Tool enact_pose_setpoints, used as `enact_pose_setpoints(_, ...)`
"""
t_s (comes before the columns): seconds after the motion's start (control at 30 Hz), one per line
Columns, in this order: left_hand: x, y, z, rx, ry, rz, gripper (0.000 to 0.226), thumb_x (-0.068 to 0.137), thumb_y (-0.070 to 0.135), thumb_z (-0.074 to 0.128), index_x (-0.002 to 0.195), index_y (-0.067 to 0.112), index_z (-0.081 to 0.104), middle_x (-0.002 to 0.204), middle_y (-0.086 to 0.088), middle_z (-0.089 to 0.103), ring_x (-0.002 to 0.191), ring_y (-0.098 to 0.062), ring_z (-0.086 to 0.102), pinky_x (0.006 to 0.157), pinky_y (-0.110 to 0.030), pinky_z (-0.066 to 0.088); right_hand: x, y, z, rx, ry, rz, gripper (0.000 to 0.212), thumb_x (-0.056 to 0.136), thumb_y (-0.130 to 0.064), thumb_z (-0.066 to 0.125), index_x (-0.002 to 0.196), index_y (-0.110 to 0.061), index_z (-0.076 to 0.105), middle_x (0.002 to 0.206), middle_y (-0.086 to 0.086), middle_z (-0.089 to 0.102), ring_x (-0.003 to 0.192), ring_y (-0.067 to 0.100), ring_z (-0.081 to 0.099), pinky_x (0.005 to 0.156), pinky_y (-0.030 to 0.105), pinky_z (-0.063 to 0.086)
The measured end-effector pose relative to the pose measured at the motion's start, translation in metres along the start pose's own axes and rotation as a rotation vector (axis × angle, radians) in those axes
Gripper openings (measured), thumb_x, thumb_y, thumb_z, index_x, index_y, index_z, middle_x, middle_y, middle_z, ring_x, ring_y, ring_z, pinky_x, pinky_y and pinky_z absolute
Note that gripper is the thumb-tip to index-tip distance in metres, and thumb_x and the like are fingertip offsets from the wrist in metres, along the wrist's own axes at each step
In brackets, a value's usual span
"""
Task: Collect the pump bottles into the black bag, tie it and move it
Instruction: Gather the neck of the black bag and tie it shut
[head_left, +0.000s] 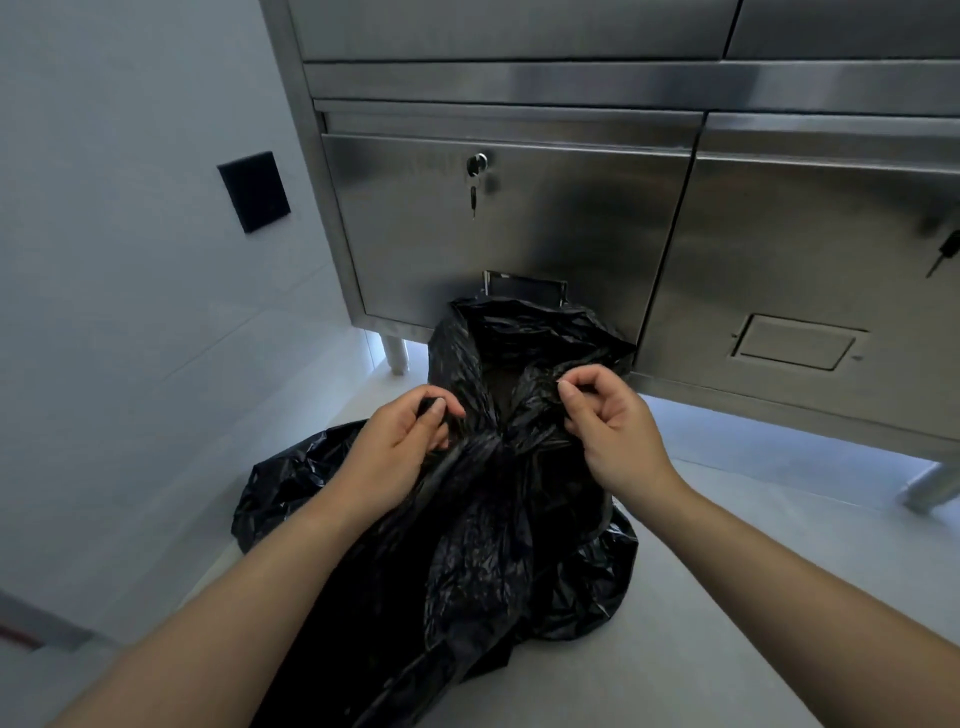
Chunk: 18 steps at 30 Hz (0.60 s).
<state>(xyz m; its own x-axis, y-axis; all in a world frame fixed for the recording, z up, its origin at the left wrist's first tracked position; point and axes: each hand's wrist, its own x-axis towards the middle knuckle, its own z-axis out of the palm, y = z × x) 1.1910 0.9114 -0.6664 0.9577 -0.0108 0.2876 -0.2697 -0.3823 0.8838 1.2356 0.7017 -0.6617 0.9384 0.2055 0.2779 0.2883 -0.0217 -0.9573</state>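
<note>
The black bag (483, 561) sits on the pale floor in front of me, its crinkled plastic bulging at the bottom. Its top is gathered into a twisted neck between my hands, and a loose flap stands up behind against the cabinet. My left hand (400, 447) pinches a fold of the bag's plastic on the left of the neck. On the right of the neck, my right hand (608, 421) pinches another fold. No pump bottles are visible; whatever is inside the bag is hidden.
A stainless steel cabinet (519, 218) stands directly behind the bag, with a key hanging in its lock (475, 166) and short legs (397, 353). A white wall with a black plate (253, 191) runs along the left. Pale floor (727, 597) lies to the right.
</note>
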Motion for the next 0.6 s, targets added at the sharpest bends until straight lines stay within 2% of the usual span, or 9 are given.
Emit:
enact_pose_setpoints(0.07,-0.004,-0.005,-0.007,0.04,-0.007,-0.016,0.033,0.1,0.018,0.038,0.082,0.036,0.059,0.054,0.012,0.045,0.054,-0.004,0.04,0.059,-0.013,0.037,-0.001,0.003,-0.008,-0.001,0.004,0.037,0.016,0.095,-0.011,0.051,0.081,-0.018,0.056,0.055,-0.008,0.048,0.057,0.008,0.042,0.059,0.016,0.041)
enact_pose_setpoints(0.2,-0.006,-0.009,-0.02,0.093,0.023,-0.077,0.034,0.1,0.017,0.04,0.08,0.036,0.059,0.055,0.01,0.045,0.055,-0.007,0.04,0.06,-0.028,0.034,-0.003,0.002,-0.021,-0.023,-0.005,0.052,0.016,0.096,-0.014,0.049,0.081,-0.018,0.055,0.057,-0.001,0.043,0.06,0.017,0.036,0.06,0.025,0.036)
enact_pose_setpoints(0.33,-0.002,0.001,-0.009,0.067,0.024,-0.044,0.027,0.099,0.026,0.04,0.088,0.038,0.062,0.058,0.017,0.049,0.057,0.001,0.046,0.062,-0.011,0.039,-0.004,-0.005,-0.018,0.011,-0.03,-0.027,0.019,0.097,-0.016,0.048,0.08,-0.023,0.055,0.052,-0.013,0.042,0.053,0.007,0.036,0.055,0.016,0.036)
enact_pose_setpoints(0.37,0.0,0.005,-0.007,0.044,0.044,-0.03,0.025,0.098,0.03,0.039,0.09,0.038,0.061,0.059,0.018,0.051,0.061,0.0,0.049,0.066,-0.013,0.041,-0.003,-0.008,-0.017,0.028,-0.031,-0.047,0.018,0.097,-0.015,0.047,0.081,-0.022,0.054,0.052,-0.013,0.044,0.052,0.006,0.038,0.055,0.014,0.037)
enact_pose_setpoints(0.43,0.005,0.011,-0.003,0.004,0.069,-0.011,0.024,0.097,0.034,0.037,0.09,0.038,0.06,0.061,0.017,0.052,0.068,-0.005,0.054,0.073,-0.025,0.046,0.0,-0.012,-0.017,0.013,-0.021,-0.092,0.016,0.097,-0.016,0.047,0.083,-0.022,0.053,0.052,-0.01,0.048,0.052,0.006,0.044,0.058,0.014,0.04)
enact_pose_setpoints(0.53,0.009,0.018,0.002,-0.044,0.081,0.0,0.027,0.1,0.028,0.037,0.087,0.035,0.06,0.059,0.015,0.048,0.061,-0.005,0.049,0.077,-0.041,0.05,0.003,-0.016,-0.011,0.008,0.022,-0.147,0.015,0.096,-0.019,0.049,0.084,-0.027,0.054,0.054,-0.008,0.055,0.057,0.009,0.052,0.063,0.018,0.043)
enact_pose_setpoints(0.6,0.01,0.022,0.005,-0.04,0.089,0.018,0.027,0.099,0.029,0.038,0.086,0.035,0.06,0.057,0.017,0.047,0.057,0.0,0.045,0.074,-0.034,0.052,0.003,-0.019,-0.004,-0.003,0.025,-0.203,0.014,0.096,-0.023,0.05,0.085,-0.03,0.054,0.056,-0.007,0.056,0.059,0.009,0.054,0.064,0.019,0.044)
